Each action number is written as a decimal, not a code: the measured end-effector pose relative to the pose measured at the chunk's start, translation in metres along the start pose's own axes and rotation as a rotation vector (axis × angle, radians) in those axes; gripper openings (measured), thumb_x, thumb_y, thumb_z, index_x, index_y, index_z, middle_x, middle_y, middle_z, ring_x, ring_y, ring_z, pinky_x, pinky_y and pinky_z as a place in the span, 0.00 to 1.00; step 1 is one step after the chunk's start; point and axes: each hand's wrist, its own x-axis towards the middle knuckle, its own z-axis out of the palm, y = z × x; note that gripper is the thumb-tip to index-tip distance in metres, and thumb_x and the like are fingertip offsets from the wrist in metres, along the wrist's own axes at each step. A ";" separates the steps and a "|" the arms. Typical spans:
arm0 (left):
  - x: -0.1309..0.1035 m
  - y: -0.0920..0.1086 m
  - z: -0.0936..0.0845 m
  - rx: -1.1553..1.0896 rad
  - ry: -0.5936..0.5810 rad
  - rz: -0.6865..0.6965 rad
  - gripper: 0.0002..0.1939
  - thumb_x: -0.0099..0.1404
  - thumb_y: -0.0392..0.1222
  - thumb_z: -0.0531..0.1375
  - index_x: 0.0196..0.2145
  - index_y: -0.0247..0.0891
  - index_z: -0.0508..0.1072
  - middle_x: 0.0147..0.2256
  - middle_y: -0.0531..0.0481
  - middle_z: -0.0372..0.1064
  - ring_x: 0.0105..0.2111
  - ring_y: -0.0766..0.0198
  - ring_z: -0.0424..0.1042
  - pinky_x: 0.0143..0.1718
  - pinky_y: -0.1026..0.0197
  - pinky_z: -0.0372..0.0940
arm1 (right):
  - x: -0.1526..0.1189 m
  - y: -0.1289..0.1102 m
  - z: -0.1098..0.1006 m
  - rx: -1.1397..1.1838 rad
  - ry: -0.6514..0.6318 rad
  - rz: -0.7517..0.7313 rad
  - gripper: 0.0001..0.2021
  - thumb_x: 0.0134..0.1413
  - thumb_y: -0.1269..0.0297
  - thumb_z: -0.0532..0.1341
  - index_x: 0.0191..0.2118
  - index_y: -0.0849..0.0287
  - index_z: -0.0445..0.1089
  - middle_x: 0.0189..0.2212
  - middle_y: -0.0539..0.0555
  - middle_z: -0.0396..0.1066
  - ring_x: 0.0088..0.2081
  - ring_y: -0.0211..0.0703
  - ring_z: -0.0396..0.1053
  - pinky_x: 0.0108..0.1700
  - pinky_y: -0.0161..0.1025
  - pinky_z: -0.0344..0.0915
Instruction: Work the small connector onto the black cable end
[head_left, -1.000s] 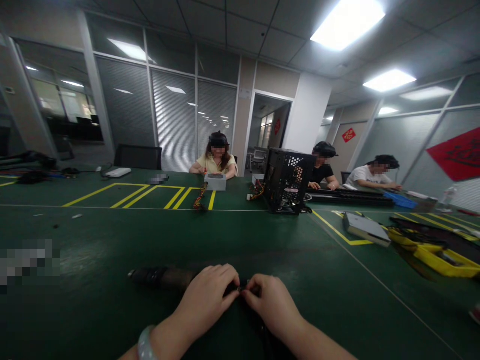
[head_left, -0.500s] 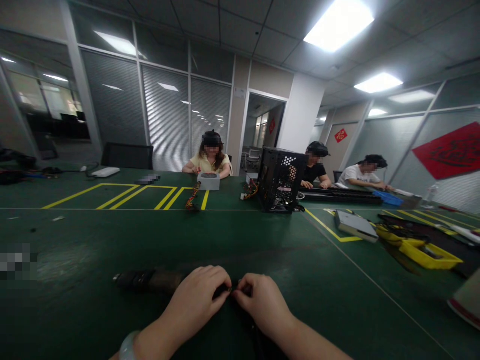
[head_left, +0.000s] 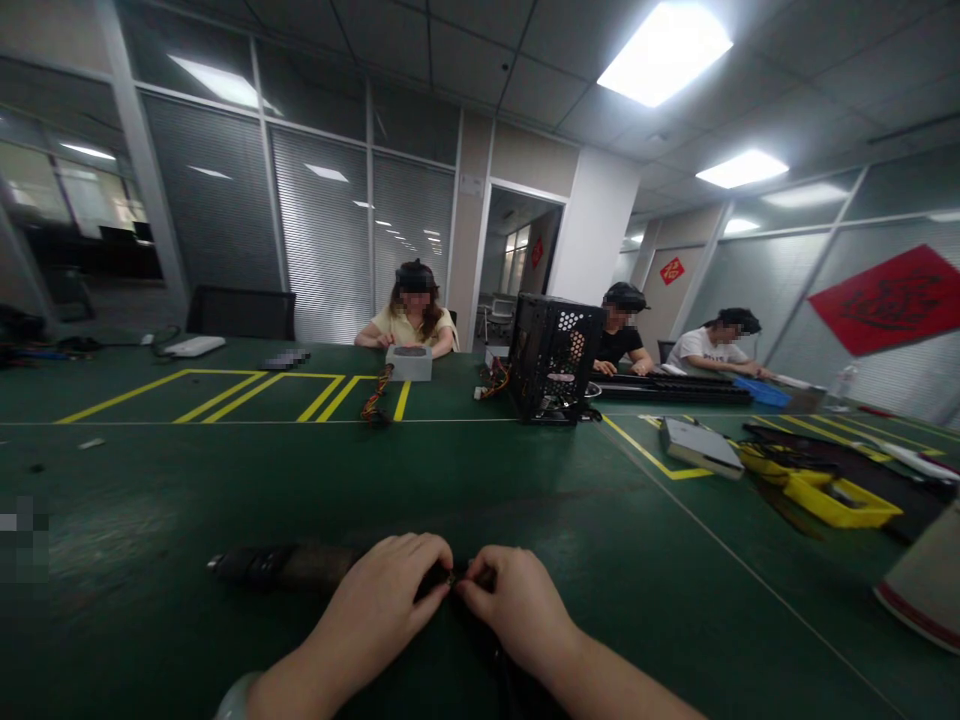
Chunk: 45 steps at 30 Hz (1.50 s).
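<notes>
Mostly just the view is being swung right since a second ago, with more of a pale container [head_left: 924, 580] being shown. Toward the table's [head_left: 675, 570] near edge, a tiny piece [head_left: 451, 578] is being pinched by the left hand [head_left: 386, 600]; whether anything's being held by the curled right hand [head_left: 517, 605] can't be told. Probably light, stiff and easily dropped, so side-on fingertip pinching is being recommended. Left of it, a dark tool [head_left: 281, 568] is being left lying.
</notes>
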 end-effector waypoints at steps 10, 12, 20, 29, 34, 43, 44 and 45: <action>0.001 0.000 0.001 -0.008 0.008 -0.010 0.08 0.62 0.37 0.57 0.40 0.44 0.71 0.38 0.53 0.70 0.39 0.59 0.68 0.40 0.57 0.58 | 0.000 -0.001 -0.001 0.005 -0.020 0.005 0.04 0.51 0.64 0.63 0.31 0.55 0.77 0.29 0.49 0.78 0.30 0.37 0.73 0.31 0.30 0.59; 0.000 0.000 0.001 -0.009 0.018 -0.035 0.07 0.62 0.38 0.58 0.39 0.44 0.70 0.38 0.53 0.70 0.39 0.59 0.68 0.40 0.57 0.58 | 0.001 0.001 -0.001 0.009 -0.023 0.002 0.04 0.51 0.64 0.63 0.31 0.55 0.77 0.29 0.49 0.78 0.30 0.37 0.73 0.30 0.30 0.59; 0.001 0.002 0.000 0.001 -0.006 0.058 0.07 0.63 0.36 0.56 0.39 0.44 0.71 0.40 0.53 0.70 0.41 0.60 0.68 0.42 0.57 0.58 | 0.000 0.002 -0.001 0.020 -0.024 -0.011 0.04 0.52 0.64 0.63 0.32 0.55 0.76 0.29 0.49 0.78 0.30 0.37 0.73 0.30 0.30 0.59; 0.001 0.001 0.000 -0.010 0.003 0.046 0.07 0.62 0.36 0.57 0.38 0.44 0.71 0.39 0.53 0.70 0.40 0.59 0.68 0.41 0.57 0.58 | 0.000 0.004 -0.001 0.027 -0.025 -0.015 0.04 0.52 0.64 0.64 0.32 0.55 0.76 0.29 0.49 0.78 0.30 0.37 0.73 0.31 0.30 0.59; 0.000 0.002 -0.001 -0.008 0.011 0.049 0.09 0.62 0.35 0.57 0.40 0.45 0.71 0.39 0.54 0.70 0.40 0.59 0.68 0.41 0.57 0.57 | 0.000 0.004 -0.001 0.032 -0.027 -0.013 0.04 0.52 0.63 0.64 0.31 0.55 0.76 0.28 0.48 0.77 0.29 0.37 0.73 0.30 0.31 0.58; 0.001 0.003 -0.004 -0.024 0.008 0.061 0.08 0.62 0.35 0.57 0.38 0.44 0.71 0.39 0.54 0.70 0.40 0.60 0.68 0.40 0.57 0.57 | 0.001 0.003 -0.001 0.036 -0.020 -0.017 0.05 0.52 0.63 0.64 0.31 0.55 0.76 0.28 0.48 0.77 0.29 0.37 0.73 0.30 0.30 0.58; 0.001 0.003 -0.004 -0.022 0.004 0.072 0.08 0.62 0.34 0.56 0.38 0.44 0.72 0.39 0.54 0.70 0.40 0.60 0.68 0.40 0.57 0.56 | 0.002 0.003 -0.002 0.034 -0.024 -0.013 0.05 0.52 0.63 0.64 0.31 0.55 0.76 0.28 0.48 0.77 0.29 0.37 0.73 0.30 0.30 0.58; 0.001 0.003 -0.003 -0.021 0.000 0.076 0.08 0.62 0.34 0.56 0.38 0.44 0.72 0.39 0.54 0.70 0.40 0.60 0.68 0.40 0.58 0.56 | 0.002 0.003 -0.002 0.032 -0.026 -0.009 0.05 0.51 0.63 0.64 0.31 0.55 0.76 0.28 0.48 0.77 0.29 0.37 0.73 0.30 0.30 0.58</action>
